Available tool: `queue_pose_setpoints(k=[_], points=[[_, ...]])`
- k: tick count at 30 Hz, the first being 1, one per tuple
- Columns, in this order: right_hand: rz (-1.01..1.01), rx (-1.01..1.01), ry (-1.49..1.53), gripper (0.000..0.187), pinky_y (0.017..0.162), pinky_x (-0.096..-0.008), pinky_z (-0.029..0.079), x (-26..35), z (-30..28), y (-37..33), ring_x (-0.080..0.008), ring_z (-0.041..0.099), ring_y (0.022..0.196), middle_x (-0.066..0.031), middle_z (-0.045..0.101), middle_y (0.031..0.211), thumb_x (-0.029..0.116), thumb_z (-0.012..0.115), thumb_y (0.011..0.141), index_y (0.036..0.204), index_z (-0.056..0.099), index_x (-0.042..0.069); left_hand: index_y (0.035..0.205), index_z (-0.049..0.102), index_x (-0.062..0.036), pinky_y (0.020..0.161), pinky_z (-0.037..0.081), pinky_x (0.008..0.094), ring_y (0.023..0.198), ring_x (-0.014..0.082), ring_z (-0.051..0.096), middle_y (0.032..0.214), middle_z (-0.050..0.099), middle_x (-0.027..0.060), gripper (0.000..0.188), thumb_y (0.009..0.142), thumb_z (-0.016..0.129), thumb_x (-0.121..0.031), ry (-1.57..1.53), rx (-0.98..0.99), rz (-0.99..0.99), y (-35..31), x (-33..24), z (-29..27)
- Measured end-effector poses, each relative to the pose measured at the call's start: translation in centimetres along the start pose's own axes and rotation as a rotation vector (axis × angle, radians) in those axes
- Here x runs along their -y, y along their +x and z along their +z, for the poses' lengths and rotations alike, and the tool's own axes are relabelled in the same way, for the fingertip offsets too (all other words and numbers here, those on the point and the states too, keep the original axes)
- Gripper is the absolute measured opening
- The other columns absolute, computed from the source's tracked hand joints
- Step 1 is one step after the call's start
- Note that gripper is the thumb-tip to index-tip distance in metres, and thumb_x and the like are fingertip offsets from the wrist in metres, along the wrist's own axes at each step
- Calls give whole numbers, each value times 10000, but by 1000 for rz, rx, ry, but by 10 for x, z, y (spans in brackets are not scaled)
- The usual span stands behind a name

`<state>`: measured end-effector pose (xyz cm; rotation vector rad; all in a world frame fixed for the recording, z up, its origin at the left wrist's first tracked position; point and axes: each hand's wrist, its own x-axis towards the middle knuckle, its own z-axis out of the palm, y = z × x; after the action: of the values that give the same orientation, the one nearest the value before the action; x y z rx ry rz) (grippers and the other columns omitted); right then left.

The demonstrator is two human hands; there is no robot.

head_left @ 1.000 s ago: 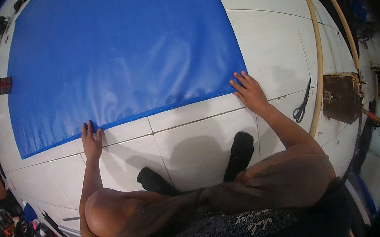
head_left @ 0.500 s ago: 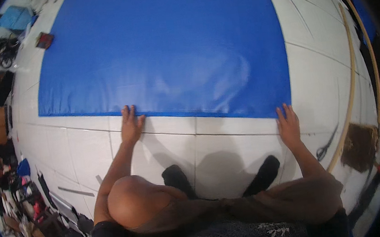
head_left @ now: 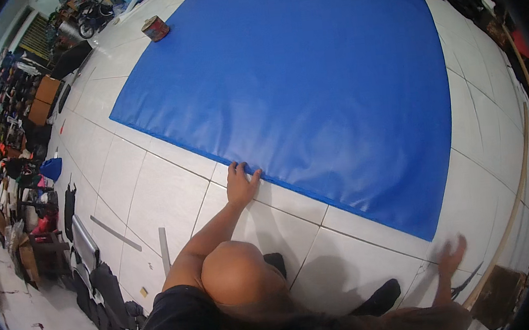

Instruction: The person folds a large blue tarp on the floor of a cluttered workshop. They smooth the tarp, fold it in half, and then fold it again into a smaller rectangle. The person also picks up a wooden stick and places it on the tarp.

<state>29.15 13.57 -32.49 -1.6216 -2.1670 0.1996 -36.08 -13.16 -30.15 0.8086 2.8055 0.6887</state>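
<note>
Now | blue sheet [head_left: 307, 78] lying flat across tiled floor [head_left: 153, 201] | left hand [head_left: 241, 183] pinching its near hem | right hand [head_left: 451, 255] blurring, fingers spread, off the cloth | likely soft, light, slippery: gripping along edge seems best

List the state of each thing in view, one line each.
Large blue vinyl sheet: spread flat on the floor, near edge slightly raised.
Left hand: fingers on the sheet's near edge.
Right hand: blurred, off the sheet, above the white tiled floor.
Red round tin: upright beside the sheet's far corner.
</note>
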Motion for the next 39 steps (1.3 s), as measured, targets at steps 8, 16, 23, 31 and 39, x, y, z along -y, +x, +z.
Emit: queue_pose_setpoints(k=[8, 16, 23, 31, 39], points=[[900, -254, -881, 664, 904, -539, 421, -241, -88, -149, -442, 494, 1106, -320, 409, 1283, 444, 547, 869, 1357, 351, 39, 1216, 491, 20, 1064, 310, 424, 1336, 336, 281, 1297, 460, 210, 685, 758, 712, -440, -9, 49, -100, 0, 10, 23], [991, 156, -455, 540, 877, -513, 435, -160, -52, -154, -436, 552, 1002, -318, 542, 1108, 396, 557, 869, 1224, 514, -8, 1317, 382, 43, 1061, 318, 443, 1289, 429, 336, 1397, 290, 309, 795, 767, 703, -433, 221, 14, -24, 7, 10, -10], [728, -123, -720, 543, 986, -470, 385, -248, -126, -137, -372, 493, 1169, -255, 539, 1207, 459, 500, 883, 1200, 576, 25, 1359, 374, 42, 1090, 276, 436, 1328, 409, 296, 1422, 283, 307, 811, 810, 624, -500, 257, 327, 14, 5, -6, 43], [1224, 114, -662, 720, 994, -542, 384, -224, -116, -126, -393, 323, 1310, -203, 297, 1440, 311, 534, 872, 1468, 168, 138, 1351, 329, 104, 1109, 246, 429, 1344, 415, 262, 1420, 277, 321, 829, 842, 594, -494, 233, 378, 31, 11, 1, 23], [1140, 121, -437, 439, 860, -506, 475, -223, -109, -100, -408, 571, 1002, -238, 557, 1099, 275, 558, 814, 1177, 469, 44, 1323, 370, 104, 1097, 262, 444, 1332, 434, 268, 1406, 285, 333, 860, 779, 657, -498, 272, 265, -13, 18, 3, 13]])
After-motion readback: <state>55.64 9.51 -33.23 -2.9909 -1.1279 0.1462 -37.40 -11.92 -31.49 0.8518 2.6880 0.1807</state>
